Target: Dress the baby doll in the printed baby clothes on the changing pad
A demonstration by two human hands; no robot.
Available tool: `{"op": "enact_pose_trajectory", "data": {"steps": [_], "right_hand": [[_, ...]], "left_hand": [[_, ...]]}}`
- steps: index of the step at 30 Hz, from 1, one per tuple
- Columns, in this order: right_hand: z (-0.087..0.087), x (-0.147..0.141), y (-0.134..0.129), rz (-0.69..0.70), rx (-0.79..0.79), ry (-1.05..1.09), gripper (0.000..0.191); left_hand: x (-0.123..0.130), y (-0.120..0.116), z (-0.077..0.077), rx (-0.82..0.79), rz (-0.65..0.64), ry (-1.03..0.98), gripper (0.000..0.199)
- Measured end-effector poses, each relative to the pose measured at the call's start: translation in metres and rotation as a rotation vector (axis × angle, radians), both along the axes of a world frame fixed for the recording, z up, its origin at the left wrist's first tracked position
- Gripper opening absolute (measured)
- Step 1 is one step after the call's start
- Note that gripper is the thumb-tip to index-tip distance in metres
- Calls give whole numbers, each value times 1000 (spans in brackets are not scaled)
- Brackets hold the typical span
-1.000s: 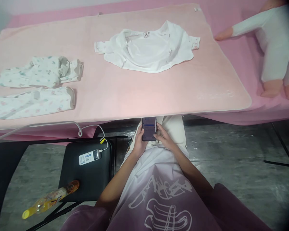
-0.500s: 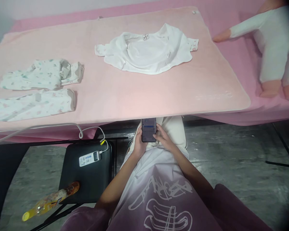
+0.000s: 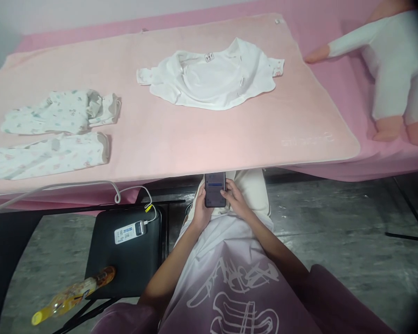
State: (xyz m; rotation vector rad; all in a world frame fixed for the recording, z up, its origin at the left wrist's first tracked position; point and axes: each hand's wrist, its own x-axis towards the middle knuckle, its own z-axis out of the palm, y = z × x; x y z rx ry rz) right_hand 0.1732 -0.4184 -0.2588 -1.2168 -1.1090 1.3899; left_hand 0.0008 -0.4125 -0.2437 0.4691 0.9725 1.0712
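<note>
At far left, two printed baby garments lie on the pink mat (image 3: 170, 139): the upper garment (image 3: 52, 113) sits just behind the lower garment (image 3: 62, 153), which runs out of view and lies near the front edge. Below, a bottle (image 3: 71, 297) with a yellow cap has its base near the left edge of a black seat (image 3: 132, 264); its cap end projects past that edge in view. Whether it stands or lies cannot be told. Farther in on the seat rests a white power bank (image 3: 129, 232), with a white cable (image 3: 146, 191) plugged into its right end.

At centre, below the mat's front edge, the smartphone (image 3: 215, 190) is over the person's lap. The left hand (image 3: 202, 208) has its fingers closed along the left side; the right hand (image 3: 235, 198) grips the right side, thumb over the screen.

Beyond, a white baby shirt (image 3: 212, 83) lies spread, sleeves outward. Bare mat separates it from the front edge and from the printed garments. Farther right, on the pink cloth (image 3: 344, 88), lies a doll (image 3: 392, 69) in white, one hand just beside the mat's right edge.
</note>
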Motion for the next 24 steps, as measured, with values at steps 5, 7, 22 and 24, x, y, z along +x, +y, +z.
{"op": "enact_pose_trajectory", "data": {"steps": [5, 7, 22, 24], "right_hand": [[3, -4, 2, -26, -5, 3, 60], [0, -4, 2, -30, -7, 17, 62], [-2, 5, 9, -81, -5, 7, 58], [0, 10, 21, -135, 11, -41, 58]], "left_hand": [[-2, -1, 0, -19, -7, -8, 56], [-2, -1, 0, -26, -3, -1, 57], [0, 0, 6, -17, -5, -30, 58], [0, 0, 6, -16, -5, -31, 60]]}}
